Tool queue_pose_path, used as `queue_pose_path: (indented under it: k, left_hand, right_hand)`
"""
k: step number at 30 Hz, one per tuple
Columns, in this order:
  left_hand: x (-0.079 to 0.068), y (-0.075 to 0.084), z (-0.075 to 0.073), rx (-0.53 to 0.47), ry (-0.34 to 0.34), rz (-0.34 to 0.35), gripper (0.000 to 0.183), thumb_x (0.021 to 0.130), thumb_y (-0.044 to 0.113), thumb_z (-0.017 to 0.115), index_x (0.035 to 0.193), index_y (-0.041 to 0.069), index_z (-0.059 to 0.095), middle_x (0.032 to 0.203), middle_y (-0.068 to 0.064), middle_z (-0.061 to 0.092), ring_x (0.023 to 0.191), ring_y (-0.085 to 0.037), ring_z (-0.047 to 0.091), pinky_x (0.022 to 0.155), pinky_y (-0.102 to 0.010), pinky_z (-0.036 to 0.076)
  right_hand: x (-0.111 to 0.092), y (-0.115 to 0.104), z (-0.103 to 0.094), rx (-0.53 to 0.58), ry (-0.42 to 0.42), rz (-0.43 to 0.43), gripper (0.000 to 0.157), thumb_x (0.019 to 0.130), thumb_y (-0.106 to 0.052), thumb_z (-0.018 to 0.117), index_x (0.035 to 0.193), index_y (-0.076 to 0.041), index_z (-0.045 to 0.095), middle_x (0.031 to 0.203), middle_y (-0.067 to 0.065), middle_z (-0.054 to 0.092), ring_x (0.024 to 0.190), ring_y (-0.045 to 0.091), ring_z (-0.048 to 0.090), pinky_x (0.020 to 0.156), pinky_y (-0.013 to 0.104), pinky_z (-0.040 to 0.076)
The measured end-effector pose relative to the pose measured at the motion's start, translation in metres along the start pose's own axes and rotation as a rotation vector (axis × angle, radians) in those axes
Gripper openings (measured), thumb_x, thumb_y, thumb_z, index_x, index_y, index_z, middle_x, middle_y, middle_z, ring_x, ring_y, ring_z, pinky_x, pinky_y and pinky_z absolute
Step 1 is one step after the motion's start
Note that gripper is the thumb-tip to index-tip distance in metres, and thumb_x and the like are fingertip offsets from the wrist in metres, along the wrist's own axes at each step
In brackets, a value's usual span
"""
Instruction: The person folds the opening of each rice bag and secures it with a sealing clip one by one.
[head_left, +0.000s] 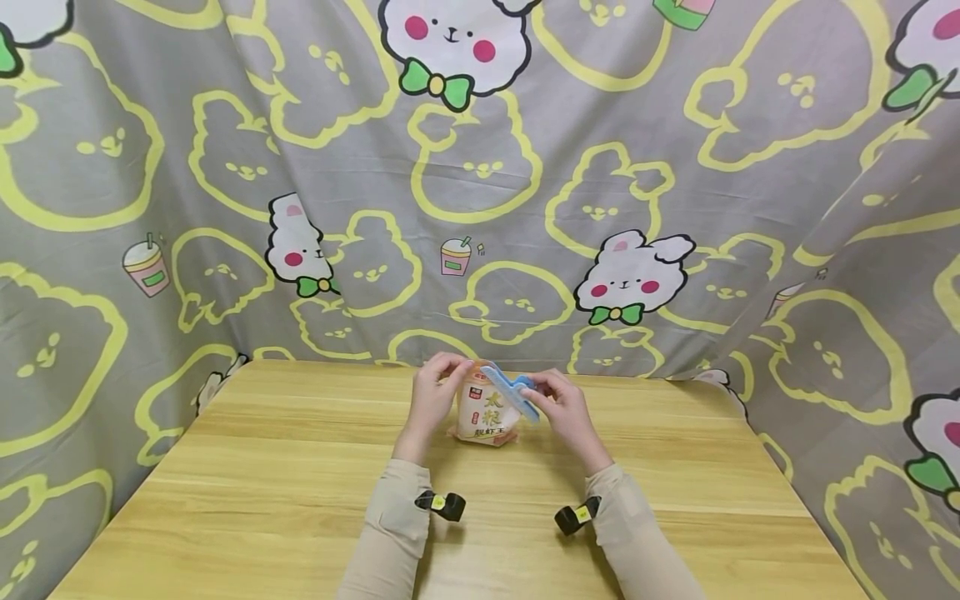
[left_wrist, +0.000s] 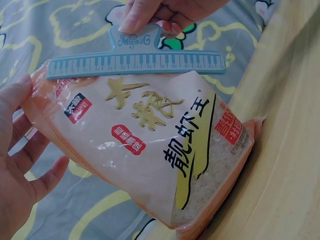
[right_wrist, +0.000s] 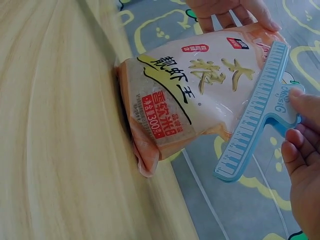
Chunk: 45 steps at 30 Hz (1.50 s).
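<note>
A clear-and-orange plastic bag of rice [head_left: 480, 412] stands on the table, leaning slightly, its printed front toward me. My left hand [head_left: 433, 400] pinches the bag's upper left corner between thumb and fingers. With thumb and fingers, my right hand [head_left: 564, 410] grips the handle of a light blue bag clip [left_wrist: 135, 62] printed with piano keys. The clip's long bar lies slantwise across the bag's top edge, its lower end sticking out past the bag's right side in the right wrist view. Whether its jaws bite the plastic, I cannot tell.
The wood-grain table [head_left: 262, 475] reaches back to a grey curtain [head_left: 360, 183] with yellow outlined animals and white cartoon heads. Curtain also hangs at both sides. A black wrist camera [head_left: 442, 505] is strapped on the left sleeve, another [head_left: 576, 518] on the right.
</note>
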<state>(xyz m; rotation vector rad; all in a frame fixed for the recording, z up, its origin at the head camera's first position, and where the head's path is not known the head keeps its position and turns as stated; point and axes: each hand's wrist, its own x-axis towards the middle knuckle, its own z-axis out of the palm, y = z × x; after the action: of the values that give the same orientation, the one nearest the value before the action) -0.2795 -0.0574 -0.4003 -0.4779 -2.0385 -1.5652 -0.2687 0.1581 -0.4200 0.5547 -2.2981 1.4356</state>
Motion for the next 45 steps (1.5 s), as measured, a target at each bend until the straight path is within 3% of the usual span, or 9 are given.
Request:
queue_pose_path:
  k: [37, 45]
  left_hand:
    - [-0.0003, 0.0014, 0.0004, -0.001, 0.002, -0.02, 0.012, 0.09, 0.004, 0.067, 0.086, -0.007, 0.069, 0.087, -0.02, 0.068, 0.076, -0.007, 0.055, 0.071, -0.014, 0.047]
    - [-0.0004, 0.0009, 0.0002, 0.002, 0.002, -0.043, 0.013, 0.091, 0.007, 0.067, 0.086, -0.005, 0.069, 0.087, -0.019, 0.067, 0.076, -0.006, 0.054, 0.072, -0.017, 0.046]
  right_hand:
    - [0.0024, -0.0051, 0.0018, 0.006, 0.011, 0.032, 0.018, 0.089, -0.004, 0.069, 0.104, 0.005, 0.07, 0.09, 0.017, 0.063, 0.076, 0.009, 0.052, 0.068, 0.016, 0.045]
    - [0.0034, -0.0065, 0.0024, 0.007, 0.018, 0.023, 0.018, 0.088, -0.003, 0.069, 0.104, 0.006, 0.069, 0.09, 0.017, 0.063, 0.076, 0.012, 0.053, 0.068, 0.016, 0.045]
